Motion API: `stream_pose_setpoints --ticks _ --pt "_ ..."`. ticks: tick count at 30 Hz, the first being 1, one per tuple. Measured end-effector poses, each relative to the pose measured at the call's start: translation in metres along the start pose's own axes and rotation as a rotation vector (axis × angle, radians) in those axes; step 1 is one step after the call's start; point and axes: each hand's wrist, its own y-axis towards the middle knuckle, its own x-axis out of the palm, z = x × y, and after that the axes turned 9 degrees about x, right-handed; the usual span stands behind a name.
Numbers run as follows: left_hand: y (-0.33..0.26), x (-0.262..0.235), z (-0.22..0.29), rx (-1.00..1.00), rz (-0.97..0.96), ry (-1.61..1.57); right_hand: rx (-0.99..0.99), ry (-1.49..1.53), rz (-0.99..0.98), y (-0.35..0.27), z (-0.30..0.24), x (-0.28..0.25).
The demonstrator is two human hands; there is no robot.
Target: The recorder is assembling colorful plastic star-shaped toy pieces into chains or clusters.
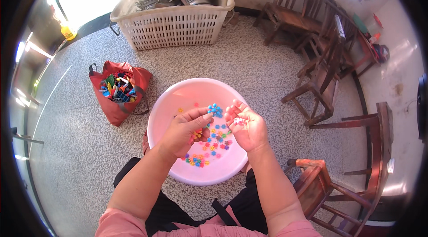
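My left hand (187, 132) is closed above the pink basin (167, 112), pinching blue flower-shaped plastic pieces (215, 110) between thumb and forefinger. Under its curled fingers sit more such pieces in yellow, orange and red (195, 137). Palm up, my right hand (249, 132) is on the other side of the blue pieces, its fingers loosely curled. A few pale pink and white pieces (240, 121) rest in it. Small flower-shaped pieces of many colours (195, 161) lie scattered over the basin floor, partly hidden by my left hand.
A red bag (117, 114) full of mixed toy bricks stands left of the basin. Behind it is a white slatted plastic basket (171, 27) with metal pans and lids. Wooden chairs (307, 18) line the right side, and one chair (312, 188) stands close by my right arm.
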Motion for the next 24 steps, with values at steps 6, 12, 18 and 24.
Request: stream_pose_setpoints --ticks 6,12,18,24 --pt "-0.001 0.002 0.004 -0.047 0.006 -0.048 0.021 -0.104 -0.114 -0.004 0.003 0.006" --pt "-0.002 0.003 0.003 -0.04 0.036 -0.038 -0.007 -0.201 -0.061 -0.013 0.0 0.007" --pt "-0.001 0.006 0.001 0.031 0.043 -0.052 -0.068 -0.246 -0.105 -0.015 0.001 0.011" --pt "0.001 0.003 0.0 0.034 0.082 -0.045 -0.315 -0.556 -0.073 -0.027 0.006 0.027"
